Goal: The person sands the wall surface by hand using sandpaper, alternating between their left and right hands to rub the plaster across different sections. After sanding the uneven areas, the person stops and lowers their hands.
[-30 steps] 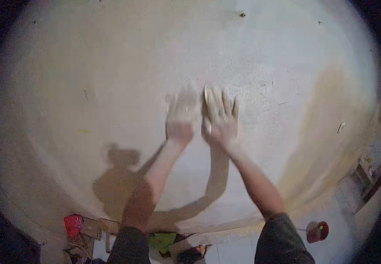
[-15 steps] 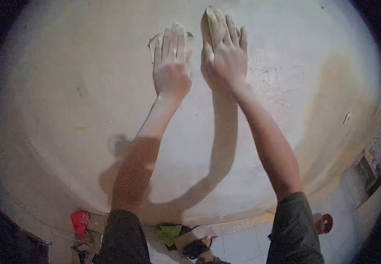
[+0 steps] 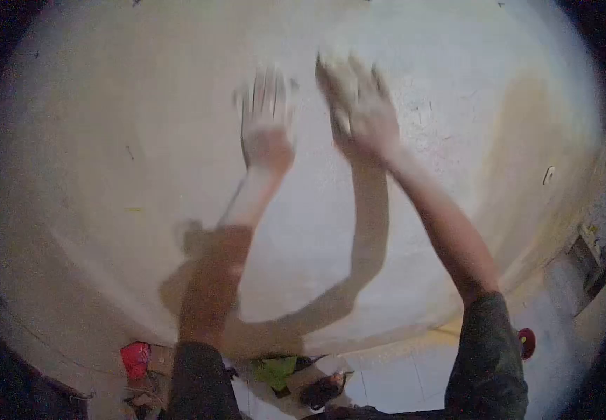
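A pale, smooth wall (image 3: pixel 303 231) fills most of the head view. Against it lies my left hand (image 3: pixel 268 126), fingers stretched upward and close together. Under those fingers is a pale sheet, apparently sandpaper (image 3: pixel 238 96), with a corner sticking out on either side; most of it is hidden by the hand. To its right, my right hand (image 3: pixel 366 112) is flat at the wall with fingers extended and somewhat apart, and I see nothing held in it. Pale dust covers the fingers of both hands. Motion blurs both hands.
Along the wall's foot are a red item (image 3: pixel 135 358), a green item (image 3: pixel 273 371) and a dark object (image 3: pixel 320 392) on the tiled floor (image 3: pixel 394 381). A red round container (image 3: pixel 527 343) stands at lower right. A small mark (image 3: pixel 548 175) shows on the right wall.
Both hands have slid down the wall, the right one also slightly rightward. The sheet has travelled down with my left hand. The camera view has shifted a little.
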The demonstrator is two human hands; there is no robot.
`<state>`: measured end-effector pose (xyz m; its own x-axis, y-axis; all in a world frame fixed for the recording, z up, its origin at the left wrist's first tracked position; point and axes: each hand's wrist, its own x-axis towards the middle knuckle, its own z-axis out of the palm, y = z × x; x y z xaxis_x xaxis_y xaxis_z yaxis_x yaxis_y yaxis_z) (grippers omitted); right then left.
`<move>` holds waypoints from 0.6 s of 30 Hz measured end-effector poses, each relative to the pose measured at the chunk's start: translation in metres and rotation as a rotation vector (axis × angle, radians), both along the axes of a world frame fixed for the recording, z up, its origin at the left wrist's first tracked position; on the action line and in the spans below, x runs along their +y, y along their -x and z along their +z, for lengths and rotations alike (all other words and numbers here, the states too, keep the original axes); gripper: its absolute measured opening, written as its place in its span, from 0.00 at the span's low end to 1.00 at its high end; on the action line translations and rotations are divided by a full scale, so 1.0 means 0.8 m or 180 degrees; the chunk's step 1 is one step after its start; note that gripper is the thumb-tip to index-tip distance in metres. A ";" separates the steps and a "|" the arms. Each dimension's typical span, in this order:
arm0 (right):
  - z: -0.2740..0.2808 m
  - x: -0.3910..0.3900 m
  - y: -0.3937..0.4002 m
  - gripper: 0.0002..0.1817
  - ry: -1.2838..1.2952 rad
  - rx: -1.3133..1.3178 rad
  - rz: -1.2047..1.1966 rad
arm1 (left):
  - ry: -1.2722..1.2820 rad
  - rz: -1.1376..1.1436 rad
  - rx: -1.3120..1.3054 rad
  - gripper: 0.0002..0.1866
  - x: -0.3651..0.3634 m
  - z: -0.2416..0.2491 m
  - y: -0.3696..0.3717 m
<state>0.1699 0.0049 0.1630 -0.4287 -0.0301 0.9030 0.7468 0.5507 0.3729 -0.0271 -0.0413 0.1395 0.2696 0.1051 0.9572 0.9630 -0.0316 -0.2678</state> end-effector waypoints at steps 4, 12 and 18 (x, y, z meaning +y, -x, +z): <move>0.050 0.001 0.037 0.38 -0.0235 0.0654 0.0069 | -0.0458 -0.0918 -0.0266 0.30 0.033 0.069 -0.019; -0.268 -0.020 0.010 0.35 0.0887 -0.0232 -0.0216 | 0.0832 -0.0637 -0.0292 0.28 0.003 -0.243 -0.018; -0.092 -0.028 0.001 0.36 0.0505 -0.0503 -0.0173 | 0.0412 -0.0652 -0.0381 0.31 0.016 -0.107 0.004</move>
<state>0.1690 -0.0179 0.0891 -0.5623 0.1339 0.8160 0.7161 0.5723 0.3995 -0.0306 -0.0282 0.0540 0.1836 0.1837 0.9657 0.9575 -0.2556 -0.1334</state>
